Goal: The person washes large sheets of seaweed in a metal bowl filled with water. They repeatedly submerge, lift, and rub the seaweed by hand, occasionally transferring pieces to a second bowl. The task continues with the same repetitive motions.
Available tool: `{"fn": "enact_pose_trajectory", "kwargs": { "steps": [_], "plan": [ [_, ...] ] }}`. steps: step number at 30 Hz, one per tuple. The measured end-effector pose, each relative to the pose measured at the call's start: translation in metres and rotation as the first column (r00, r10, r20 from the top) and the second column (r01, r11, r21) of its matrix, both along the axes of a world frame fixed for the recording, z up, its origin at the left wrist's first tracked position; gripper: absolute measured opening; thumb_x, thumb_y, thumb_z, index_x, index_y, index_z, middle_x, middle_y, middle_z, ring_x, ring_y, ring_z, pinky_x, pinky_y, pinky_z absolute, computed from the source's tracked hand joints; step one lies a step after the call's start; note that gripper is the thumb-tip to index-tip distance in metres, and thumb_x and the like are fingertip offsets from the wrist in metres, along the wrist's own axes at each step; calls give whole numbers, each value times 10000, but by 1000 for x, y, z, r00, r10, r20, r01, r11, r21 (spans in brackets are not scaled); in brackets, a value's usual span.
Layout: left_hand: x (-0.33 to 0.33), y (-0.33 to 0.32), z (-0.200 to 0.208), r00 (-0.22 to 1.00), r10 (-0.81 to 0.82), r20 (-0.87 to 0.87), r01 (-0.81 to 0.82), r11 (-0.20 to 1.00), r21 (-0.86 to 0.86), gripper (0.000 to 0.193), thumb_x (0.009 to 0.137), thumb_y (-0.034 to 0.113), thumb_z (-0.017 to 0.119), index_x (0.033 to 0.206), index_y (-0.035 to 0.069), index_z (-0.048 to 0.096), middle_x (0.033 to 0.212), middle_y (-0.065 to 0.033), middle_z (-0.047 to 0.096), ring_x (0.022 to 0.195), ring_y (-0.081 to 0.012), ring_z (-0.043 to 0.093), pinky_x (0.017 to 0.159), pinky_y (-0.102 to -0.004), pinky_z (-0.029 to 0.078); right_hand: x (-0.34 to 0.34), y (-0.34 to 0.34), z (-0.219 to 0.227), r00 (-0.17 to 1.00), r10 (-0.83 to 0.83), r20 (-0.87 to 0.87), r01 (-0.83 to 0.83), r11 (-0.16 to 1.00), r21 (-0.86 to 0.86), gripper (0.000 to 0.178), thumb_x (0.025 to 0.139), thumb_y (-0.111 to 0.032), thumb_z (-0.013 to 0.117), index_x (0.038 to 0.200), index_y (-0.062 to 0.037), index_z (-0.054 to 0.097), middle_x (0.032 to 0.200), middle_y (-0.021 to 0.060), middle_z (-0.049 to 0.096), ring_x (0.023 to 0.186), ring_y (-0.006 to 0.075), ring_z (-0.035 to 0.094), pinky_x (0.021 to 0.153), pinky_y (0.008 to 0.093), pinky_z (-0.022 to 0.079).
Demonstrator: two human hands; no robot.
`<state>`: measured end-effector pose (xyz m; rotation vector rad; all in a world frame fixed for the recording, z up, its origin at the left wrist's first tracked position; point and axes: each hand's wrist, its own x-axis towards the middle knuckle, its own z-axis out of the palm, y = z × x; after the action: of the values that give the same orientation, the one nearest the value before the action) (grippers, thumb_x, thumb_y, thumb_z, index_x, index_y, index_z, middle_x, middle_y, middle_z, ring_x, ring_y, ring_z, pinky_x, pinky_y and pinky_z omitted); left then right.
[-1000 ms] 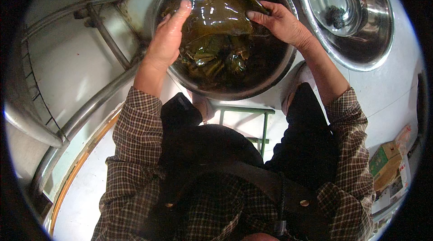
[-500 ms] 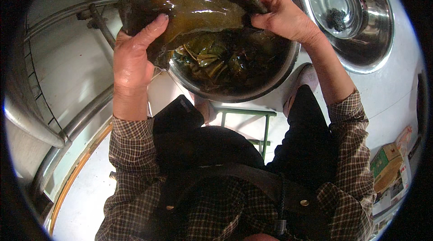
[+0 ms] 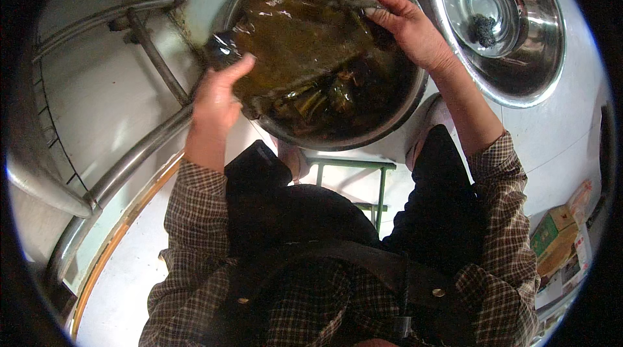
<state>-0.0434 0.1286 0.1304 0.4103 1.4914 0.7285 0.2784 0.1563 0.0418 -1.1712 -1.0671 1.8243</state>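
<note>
A broad, wet, brown-green sheet of kelp (image 3: 305, 38) stretches between my two hands, low over a round metal basin (image 3: 328, 146). My left hand (image 3: 217, 100) is closed on its left end, thumb on top and the other fingers hidden beneath. Pinched between the thumb and fingers of my right hand (image 3: 412, 29) is the right edge of the sheet. More crumpled kelp (image 3: 311, 103) lies in dark liquid in the basin, below the sheet. Where the sheet meets the liquid I cannot tell.
To the right stands a shiny steel basin (image 3: 548, 48) with a smaller bowl and a dark scouring pad (image 3: 482, 31) in it. Curved metal tubing (image 3: 139, 149) runs along the left. A green metal frame (image 3: 350, 163) is between my legs. A cardboard box (image 3: 555, 240) lies at lower right.
The kelp sheet has come down from above the basin's far left into the basin's mouth. My left hand has moved right and slightly down with it; my right hand has barely shifted.
</note>
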Motion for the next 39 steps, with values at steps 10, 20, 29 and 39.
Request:
{"fn": "enact_pose_trajectory", "kwargs": {
  "steps": [10, 20, 29, 39],
  "plan": [
    [43, -43, -49, 18, -126, -992, 811, 582, -59, 520, 801, 214, 823, 1212, 16, 575, 1039, -152, 659, 923, -309, 637, 906, -394, 479, -19, -32, -9, 940, 74, 334, -198, 915, 353, 157, 908, -167, 711, 932, -13, 701, 802, 104, 684, 736, 229, 655, 701, 327, 544],
    [50, -14, -16, 946, -139, 293, 198, 963, -184, 532, 992, 509, 556, 1221, 32, 621, 1049, -102, 709, 930, -203, 691, 769, -397, 570, -44, -39, 47, 901, 37, 432, -421, 311, 852, 214, 663, -238, 732, 794, -124, 607, 799, 41, 537, 812, 263, 621, 711, 392, 549],
    [26, -7, -24, 955, 247, 163, -260, 963, 66, 53, 855, -7, 648, 906, 0, 659, 957, -81, 672, 914, -261, 673, 830, -513, 555, -23, -30, 1, 616, -294, 731, -601, 424, 677, 245, 751, -138, 654, 985, -140, 582, 881, 68, 556, 871, 271, 631, 688, 365, 569],
    [17, -6, -50, 884, 447, 135, -457, 888, 50, 347, 905, -35, 622, 1240, 55, 597, 1259, -121, 609, 1206, -314, 562, 1088, -652, 352, -2, -29, -48, 435, -378, 817, -572, 585, 575, 220, 790, -112, 622, 997, -134, 551, 930, 74, 549, 882, 291, 631, 763, 405, 570]
  ]
}}
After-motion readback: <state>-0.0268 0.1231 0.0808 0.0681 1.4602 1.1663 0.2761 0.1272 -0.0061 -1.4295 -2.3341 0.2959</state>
